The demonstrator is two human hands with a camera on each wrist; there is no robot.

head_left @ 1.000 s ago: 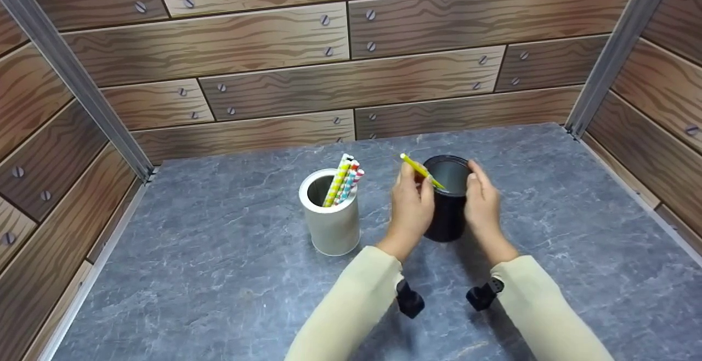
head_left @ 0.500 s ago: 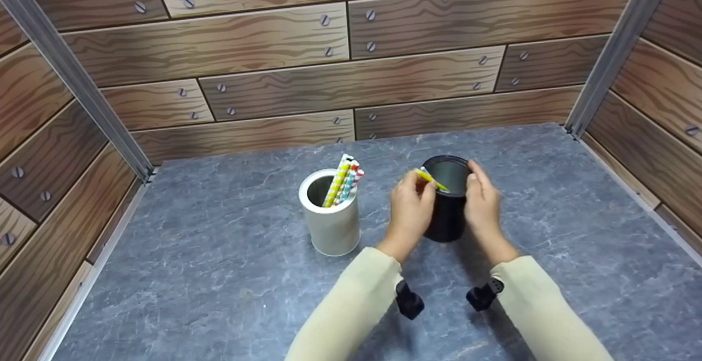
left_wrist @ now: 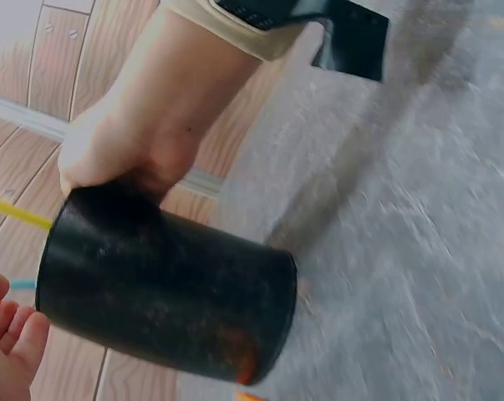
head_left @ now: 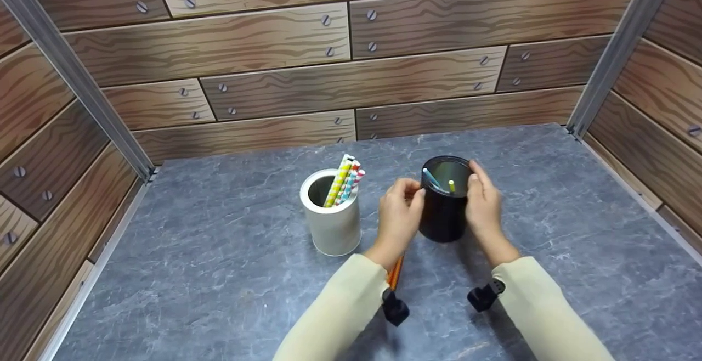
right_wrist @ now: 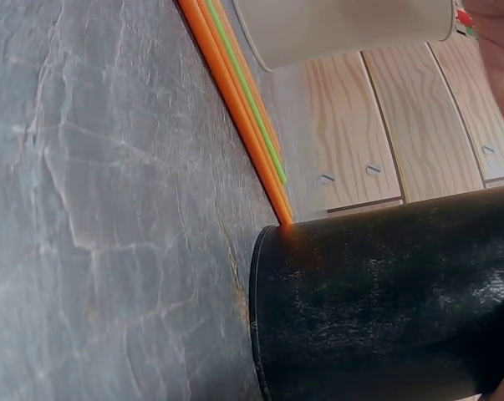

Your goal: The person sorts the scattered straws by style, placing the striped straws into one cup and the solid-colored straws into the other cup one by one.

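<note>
A black cylindrical cup (head_left: 443,218) stands upright on the table, and my right hand (head_left: 483,202) grips its right side near the rim. Inside it lean a yellow straw (head_left: 452,186) and a blue straw (head_left: 431,177); both stick out past the rim in the left wrist view. My left hand (head_left: 399,213) holds nothing, its loosely bent fingers and thumb right at the cup's left rim. Under the left wrist, orange straws (head_left: 397,273) lie on the table. The right wrist view shows them beside the cup's base with a green straw (right_wrist: 245,88) among them.
Left of the black cup stands a white cup (head_left: 334,229) holding several striped paper straws (head_left: 339,182). The grey marbled table (head_left: 219,273) meets wood-patterned walls (head_left: 274,65) at the back and both sides, with metal posts in the corners.
The yellow straw slid down from my left fingers into the black cup and was let go. My left hand then drew slightly left and down, uncovering orange straws; the right hand stayed still.
</note>
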